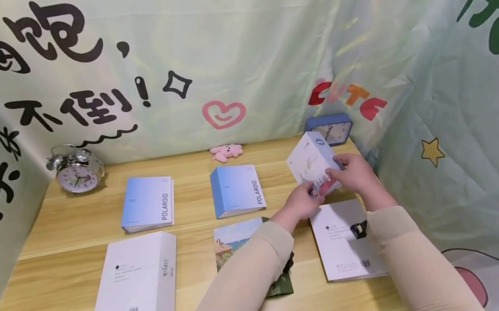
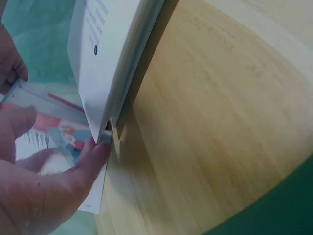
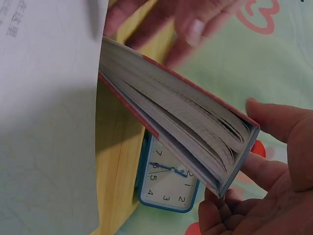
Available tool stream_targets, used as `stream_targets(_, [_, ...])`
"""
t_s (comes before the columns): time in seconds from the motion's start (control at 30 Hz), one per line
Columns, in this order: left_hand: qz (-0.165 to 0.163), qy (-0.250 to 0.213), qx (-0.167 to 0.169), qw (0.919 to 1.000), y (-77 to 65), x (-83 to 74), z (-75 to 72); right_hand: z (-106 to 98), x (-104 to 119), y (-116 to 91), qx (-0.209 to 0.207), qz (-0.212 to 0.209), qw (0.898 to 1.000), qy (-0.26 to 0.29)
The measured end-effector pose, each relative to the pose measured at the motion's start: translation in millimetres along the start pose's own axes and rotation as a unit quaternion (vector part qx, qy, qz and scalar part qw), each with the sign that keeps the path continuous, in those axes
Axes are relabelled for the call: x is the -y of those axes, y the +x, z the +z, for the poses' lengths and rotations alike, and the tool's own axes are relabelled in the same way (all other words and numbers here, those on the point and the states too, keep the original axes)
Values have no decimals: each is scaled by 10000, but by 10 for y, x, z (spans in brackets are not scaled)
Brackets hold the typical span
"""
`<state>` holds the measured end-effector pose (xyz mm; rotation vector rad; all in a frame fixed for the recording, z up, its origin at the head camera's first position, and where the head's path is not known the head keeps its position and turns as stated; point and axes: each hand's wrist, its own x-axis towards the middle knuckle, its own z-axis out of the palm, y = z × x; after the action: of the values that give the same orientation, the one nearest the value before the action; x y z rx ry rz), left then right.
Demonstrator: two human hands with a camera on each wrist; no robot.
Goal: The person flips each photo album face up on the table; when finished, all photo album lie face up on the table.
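Observation:
In the head view, a thick white photo album (image 1: 312, 161) with a red picture low on its cover stands tilted at the back right. My right hand (image 1: 356, 175) grips its right side; in the right wrist view the thumb and fingers (image 3: 274, 171) hold the spine from both sides, with the page edges showing. My left hand (image 1: 298, 203) is at the album's lower left corner. Its loosely spread fingers (image 2: 93, 159) lie over the cover side in the left wrist view, and no grip shows. Just below lies a white book (image 1: 344, 249), partly behind the right forearm.
Two blue POLAROID albums (image 1: 145, 201) lie further left. A white thick book (image 1: 134, 279) is at front left, and a landscape-covered book (image 1: 237, 232) sits under the left forearm. At the back are a silver alarm clock (image 1: 77, 170), a pink toy (image 1: 226, 152) and a blue clock (image 1: 338, 127).

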<state>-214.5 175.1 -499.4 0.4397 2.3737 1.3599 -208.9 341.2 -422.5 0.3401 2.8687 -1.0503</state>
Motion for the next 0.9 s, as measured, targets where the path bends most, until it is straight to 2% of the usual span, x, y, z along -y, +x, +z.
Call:
stream_targets(0.1, [257, -329, -296, 9987, -3, -18, -7, 18, 2, 5, -105, -30, 9998, 137])
stream_targets(0.23, [438, -486, -531, 9964, -6, -33, -17, 33, 2, 16, -226, -95, 9994, 253])
stream_targets(0.4, [466, -448, -582, 9962, 4, -47, -45, 36, 1, 3, -392, -146, 9982, 435])
stream_targets(0.63, [695, -364, -696, 9945, 9, -83, -121, 61, 0, -14, -598, -103, 9952, 774])
stream_targets(0.9, [556, -281, -777, 9950, 18, -104, -141, 102, -9, -7, -631, 235, 9895, 1277])
